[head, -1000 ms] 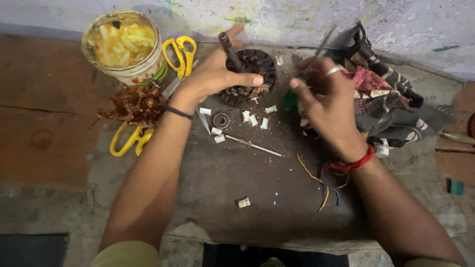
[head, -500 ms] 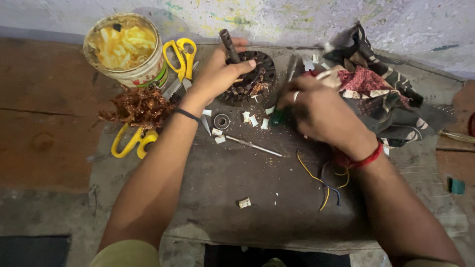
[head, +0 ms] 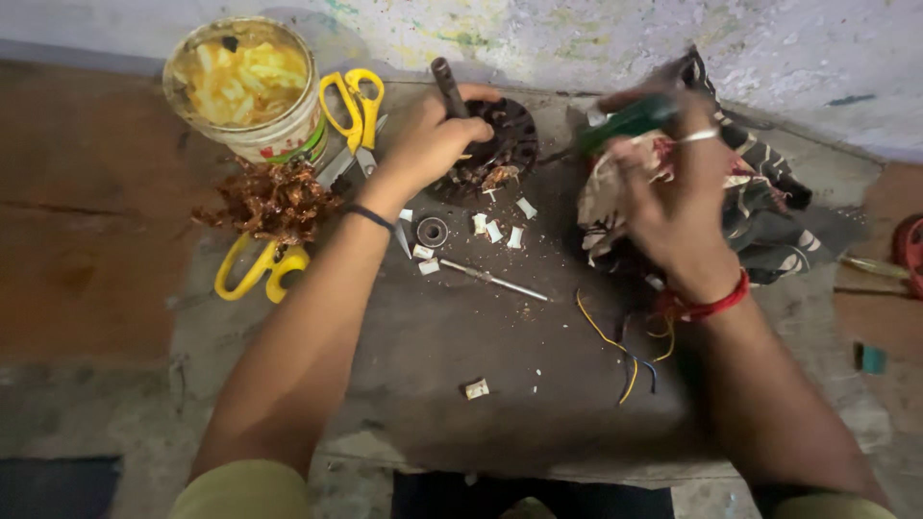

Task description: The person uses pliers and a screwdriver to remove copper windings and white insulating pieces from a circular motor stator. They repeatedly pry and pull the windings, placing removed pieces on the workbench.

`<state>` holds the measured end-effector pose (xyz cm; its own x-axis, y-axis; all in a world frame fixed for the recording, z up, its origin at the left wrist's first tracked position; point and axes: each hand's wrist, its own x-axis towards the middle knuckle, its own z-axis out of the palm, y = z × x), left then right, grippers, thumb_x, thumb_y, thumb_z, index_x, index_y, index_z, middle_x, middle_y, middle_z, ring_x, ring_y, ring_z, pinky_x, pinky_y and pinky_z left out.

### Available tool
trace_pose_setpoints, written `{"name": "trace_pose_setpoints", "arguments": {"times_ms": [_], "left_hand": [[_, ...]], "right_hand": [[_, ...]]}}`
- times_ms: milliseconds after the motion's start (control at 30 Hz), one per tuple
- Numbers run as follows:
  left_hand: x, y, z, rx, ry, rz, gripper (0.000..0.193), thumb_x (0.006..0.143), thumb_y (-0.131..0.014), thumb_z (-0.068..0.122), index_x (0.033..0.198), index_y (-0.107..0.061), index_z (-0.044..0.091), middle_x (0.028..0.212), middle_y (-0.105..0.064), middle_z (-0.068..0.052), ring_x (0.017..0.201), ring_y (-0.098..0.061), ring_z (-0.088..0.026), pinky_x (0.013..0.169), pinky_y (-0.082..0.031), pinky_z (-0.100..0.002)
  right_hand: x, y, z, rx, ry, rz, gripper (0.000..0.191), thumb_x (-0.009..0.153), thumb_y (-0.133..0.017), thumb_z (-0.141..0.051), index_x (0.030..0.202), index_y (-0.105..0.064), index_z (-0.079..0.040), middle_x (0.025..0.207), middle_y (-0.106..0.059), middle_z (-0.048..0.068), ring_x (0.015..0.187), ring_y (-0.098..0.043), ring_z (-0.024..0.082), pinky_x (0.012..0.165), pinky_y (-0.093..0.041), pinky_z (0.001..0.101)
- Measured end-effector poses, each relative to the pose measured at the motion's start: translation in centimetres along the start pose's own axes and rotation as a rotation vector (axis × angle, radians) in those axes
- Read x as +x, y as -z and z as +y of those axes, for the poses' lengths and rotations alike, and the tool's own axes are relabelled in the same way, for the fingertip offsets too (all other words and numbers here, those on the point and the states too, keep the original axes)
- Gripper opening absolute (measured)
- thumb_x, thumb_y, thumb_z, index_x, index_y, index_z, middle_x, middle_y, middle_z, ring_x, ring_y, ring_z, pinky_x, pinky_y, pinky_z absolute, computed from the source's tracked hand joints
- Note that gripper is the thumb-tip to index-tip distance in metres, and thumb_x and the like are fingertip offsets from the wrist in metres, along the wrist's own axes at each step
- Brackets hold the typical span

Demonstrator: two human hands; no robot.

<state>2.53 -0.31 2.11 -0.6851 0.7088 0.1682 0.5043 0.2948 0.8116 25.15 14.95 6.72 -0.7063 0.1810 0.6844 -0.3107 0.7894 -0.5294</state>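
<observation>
At the worktop's (head: 538, 404) far edge | black round motor core (head: 495, 144) sits near its middle, my left hand (head: 433, 139) clamping it, fingers closed | right hand (head: 673, 197) grips green-handled tool (head: 630, 117) beside it | stripping step, I judge; next calls for the tip in a slot.

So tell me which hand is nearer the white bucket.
Left. The left hand rests on the black stator, just right of the bucket and scissors. The right hand is farther right, holding a green-handled tool over the rags.
</observation>
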Motion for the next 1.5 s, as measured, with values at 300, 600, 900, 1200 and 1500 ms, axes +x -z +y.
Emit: {"name": "trace_pose_setpoints", "arguments": {"times_ms": [300, 600, 900, 1200, 1500], "left_hand": [[1.2, -2.0, -2.2, -0.236, -0.159, 0.071, 0.035, 0.079, -0.070, 0.019, 0.112, -0.078, 0.007, 0.108, -0.080, -0.010, 0.103, -0.074, -0.020, 0.094, -0.054, -0.031], [0.8, -1.9, -3.2, -0.245, -0.206, 0.064, 0.032, 0.083, -0.069, 0.013, 0.113, -0.076, 0.006, 0.113, -0.078, -0.008, 0.105, -0.075, -0.021, 0.095, -0.054, -0.031], [0.6, -1.9, -2.8, -0.332, -0.201, 0.051, 0.032, 0.082, -0.068, 0.011, 0.113, -0.075, 0.004, 0.118, -0.076, -0.010, 0.113, -0.071, -0.023, 0.100, -0.053, -0.032], [0.5, -1.6, -2.1, -0.318, -0.206, 0.053, 0.033, 0.083, -0.067, 0.012, 0.113, -0.075, 0.003, 0.117, -0.076, -0.009, 0.111, -0.071, -0.023, 0.099, -0.053, -0.033], [0.6, -2.4, -3.0, -0.207, -0.256, 0.112, 0.028, 0.086, -0.066, 0.011, 0.111, -0.076, 0.002, 0.114, -0.076, -0.012, 0.107, -0.072, -0.025, 0.096, -0.053, -0.035]], "right_hand": [[4.9, 0.5, 0.6, 0.513, -0.099, 0.137, 0.063, 0.126, -0.053, -0.010, 0.159, 0.000, -0.014, 0.109, -0.068, 0.020, 0.085, -0.073, 0.027, 0.080, -0.062, 0.0412], [4.5, -2.3, 0.7, 0.196, 0.244, 0.030, 0.059, 0.126, -0.051, -0.011, 0.161, -0.009, -0.034, 0.102, -0.064, 0.021, 0.077, -0.066, 0.025, 0.069, -0.057, 0.0314], [4.8, -2.9, 1.3, 0.188, 0.300, 0.059, 0.060, 0.124, -0.050, -0.012, 0.162, -0.011, -0.036, 0.131, -0.058, 0.016, 0.073, -0.068, 0.026, 0.067, -0.057, 0.0339], [3.7, -2.4, 2.0, 0.128, 0.282, 0.061, 0.059, 0.124, -0.052, -0.013, 0.161, -0.009, -0.033, 0.150, -0.046, 0.015, 0.081, -0.072, 0.024, 0.074, -0.060, 0.0321], [3.5, -2.8, 2.1, 0.209, 0.267, 0.077, 0.059, 0.126, -0.052, -0.010, 0.161, -0.012, -0.033, 0.156, -0.043, 0.002, 0.083, -0.070, 0.027, 0.077, -0.060, 0.0341]]}}
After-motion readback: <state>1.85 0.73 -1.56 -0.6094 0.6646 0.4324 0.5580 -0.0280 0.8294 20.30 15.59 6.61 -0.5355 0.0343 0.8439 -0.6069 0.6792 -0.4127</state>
